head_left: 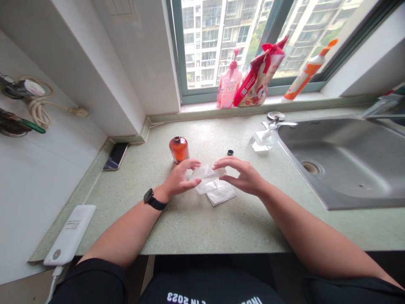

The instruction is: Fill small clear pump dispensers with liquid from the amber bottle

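A see-through, whitish plastic piece point(207, 172) is between my two hands; its exact kind is hard to make out. My left hand point(182, 177) has thumb and fingers curved round its left end, with a black watch on the wrist. Round the right end curve the thumb and fingers of my right hand point(242, 174). Below it, partly covered, lies a folded white tissue point(223, 194) on the counter. Behind my left hand stands an amber bottle point(179, 148) with an uncapped neck. A small black cap point(230, 152) sits just beyond my right hand.
A clear square container point(263, 138) stands by the tap point(281, 124) and steel sink point(341, 160) on the right. A phone point(116, 156) and a white power bank point(70, 234) lie at left. The windowsill holds a pink pump bottle point(228, 84), a red bag point(261, 78) and an orange-and-white bottle point(305, 76).
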